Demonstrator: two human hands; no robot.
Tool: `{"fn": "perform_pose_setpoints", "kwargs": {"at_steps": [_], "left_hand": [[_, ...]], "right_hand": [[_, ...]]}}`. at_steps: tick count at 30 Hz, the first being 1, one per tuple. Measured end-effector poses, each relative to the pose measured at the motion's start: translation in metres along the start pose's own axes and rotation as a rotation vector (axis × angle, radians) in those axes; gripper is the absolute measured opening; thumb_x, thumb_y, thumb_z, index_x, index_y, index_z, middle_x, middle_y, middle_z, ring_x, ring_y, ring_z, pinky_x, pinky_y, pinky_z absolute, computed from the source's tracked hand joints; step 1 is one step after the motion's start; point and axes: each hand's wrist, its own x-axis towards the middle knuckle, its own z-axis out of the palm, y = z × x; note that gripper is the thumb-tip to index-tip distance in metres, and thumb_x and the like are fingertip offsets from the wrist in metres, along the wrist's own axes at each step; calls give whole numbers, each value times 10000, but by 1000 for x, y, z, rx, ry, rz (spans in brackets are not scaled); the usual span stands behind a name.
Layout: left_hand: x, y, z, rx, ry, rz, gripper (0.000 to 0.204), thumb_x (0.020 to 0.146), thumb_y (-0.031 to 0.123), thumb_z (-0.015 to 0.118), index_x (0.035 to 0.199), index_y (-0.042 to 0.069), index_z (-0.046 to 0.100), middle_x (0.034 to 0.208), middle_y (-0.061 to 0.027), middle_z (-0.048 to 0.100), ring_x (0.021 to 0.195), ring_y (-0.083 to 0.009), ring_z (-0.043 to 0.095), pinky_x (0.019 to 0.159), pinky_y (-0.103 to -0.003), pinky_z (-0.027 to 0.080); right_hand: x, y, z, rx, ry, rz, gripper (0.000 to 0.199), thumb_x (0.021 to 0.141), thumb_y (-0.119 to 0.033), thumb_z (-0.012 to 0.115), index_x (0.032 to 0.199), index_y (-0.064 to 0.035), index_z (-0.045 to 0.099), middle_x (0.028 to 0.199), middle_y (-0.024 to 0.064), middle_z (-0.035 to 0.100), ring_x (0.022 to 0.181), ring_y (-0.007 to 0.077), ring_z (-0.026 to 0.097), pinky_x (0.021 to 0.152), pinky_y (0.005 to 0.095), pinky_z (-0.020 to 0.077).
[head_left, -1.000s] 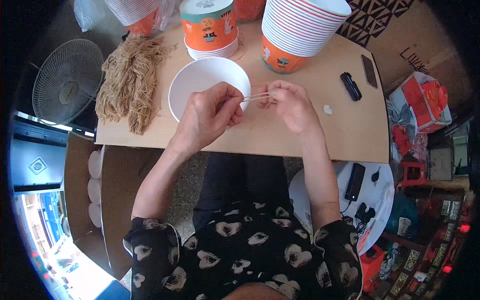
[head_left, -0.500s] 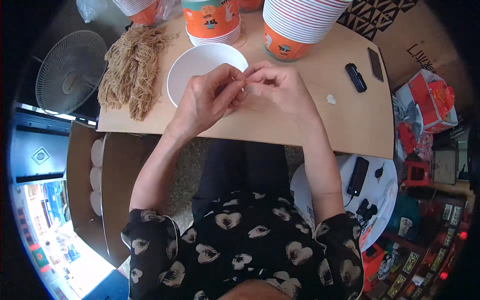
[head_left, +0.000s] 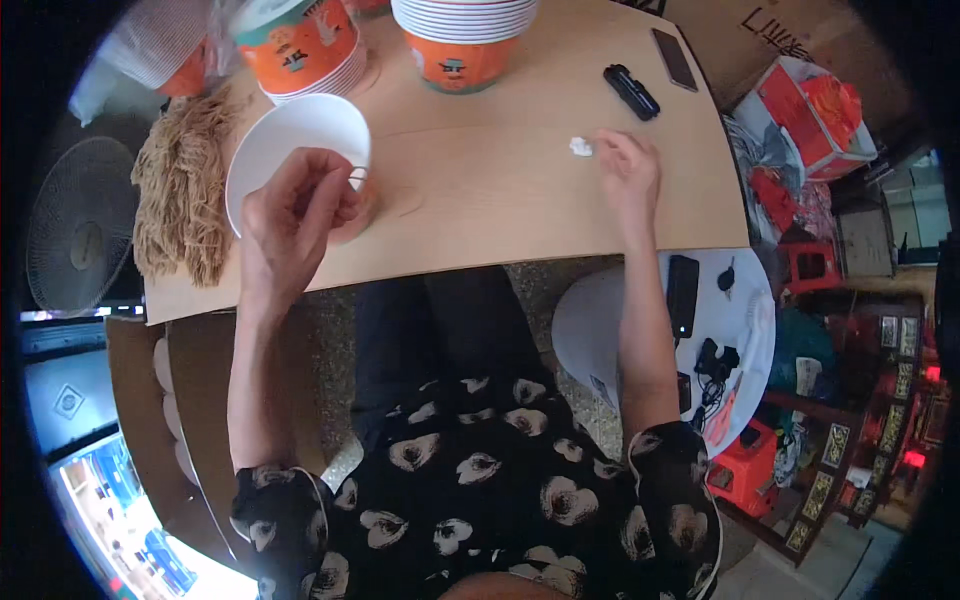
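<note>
My left hand (head_left: 290, 215) is closed in a pinch in front of the white bowl (head_left: 330, 120), over its near right rim. A thin, dark, curved strand pokes out by its fingertips; I cannot make out its kind. My right hand (head_left: 630, 165) is out at the right of the table, fingers partly stretched and apart. A small crumpled white wad (head_left: 580, 147) lies by its fingertips, and I see nothing held there. Faint thin threads (head_left: 405, 208) lie on the tabletop between the hands.
A bundle of tan yarn-like strands (head_left: 185, 190) lies left of the bowl. Orange paper tubs (head_left: 300, 55) and a tall tub stack (head_left: 460, 65) stand behind. A black case (head_left: 632, 92) and a phone (head_left: 674, 58) lie at the far right. A fan (head_left: 80, 235) stands left.
My hands were together in front of the bowl and are now apart. The right moved right to the white wad; the left stays by the bowl. The whole view has shifted.
</note>
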Motion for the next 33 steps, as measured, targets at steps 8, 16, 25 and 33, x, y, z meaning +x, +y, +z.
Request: {"fn": "perform_pose_setpoints", "kwargs": {"at_steps": [8, 16, 25, 33], "left_hand": [[-1, 1, 1, -40, 12, -20, 128, 996, 75, 591, 1032, -45, 617, 810, -67, 692, 757, -105, 677, 678, -251, 574], [-5, 0, -3, -34, 18, -6, 116, 991, 61, 590, 1014, -48, 620, 776, -69, 693, 714, -93, 668, 641, -244, 562], [1, -3, -2, 72, -7, 138, 94, 970, 57, 614, 1004, -29, 625, 761, -75, 702, 699, -96, 682, 607, -258, 553], [-2, -8, -3, 13, -10, 124, 86, 965, 57, 620, 992, -23, 635, 760, -60, 696, 695, -99, 686, 606, -249, 553]], "right_hand": [[14, 24, 3, -444, -59, -68, 160, 806, -191, 762, 914, -72, 753, 909, 139, 639, 880, 305, 625, 781, 392, 487], [8, -61, 28, -787, -94, -259, 259, 847, -7, 667, 1102, -20, 713, 996, 144, 663, 916, 247, 630, 810, 362, 516], [1, -180, 104, 293, -711, -242, 170, 892, -23, 674, 1045, 40, 714, 898, 50, 660, 869, 111, 609, 776, 263, 490], [3, -164, 88, 372, -813, 48, 156, 912, -113, 688, 951, 36, 712, 879, -1, 663, 834, 65, 583, 774, 236, 457]]}}
